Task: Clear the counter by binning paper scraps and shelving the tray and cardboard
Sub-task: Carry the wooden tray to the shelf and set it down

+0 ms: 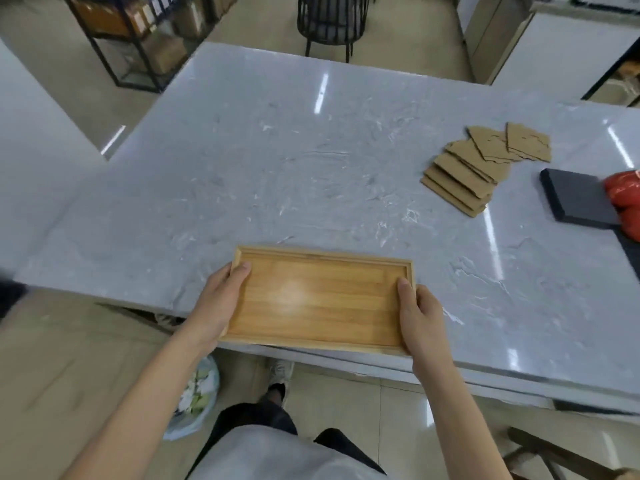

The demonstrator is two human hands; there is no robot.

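A grey marbled counter [311, 161] fills most of the view, its near edge running across the lower part of the frame; at that near edge lies a wooden tray [318, 299], shallow and rectangular, its inside bare, and whether it rests flat on the stone or is lifted just clear of it cannot be told from this angle; well apart from it, toward the far right of the counter, a loose stack of cardboard pieces [467, 168] lies fanned out, some overlapping; just right of the cardboard sits a dark flat slab [578, 199], with something red [623, 199] against its right end, too blurred to name; the left hand [218, 306] grips the tray's left short side, thumb over the rim and inside; the right hand [420, 323] clasps the right short side likewise; below the counter edge, on the floor, a pale plastic bag [197, 396] holds light scraps.
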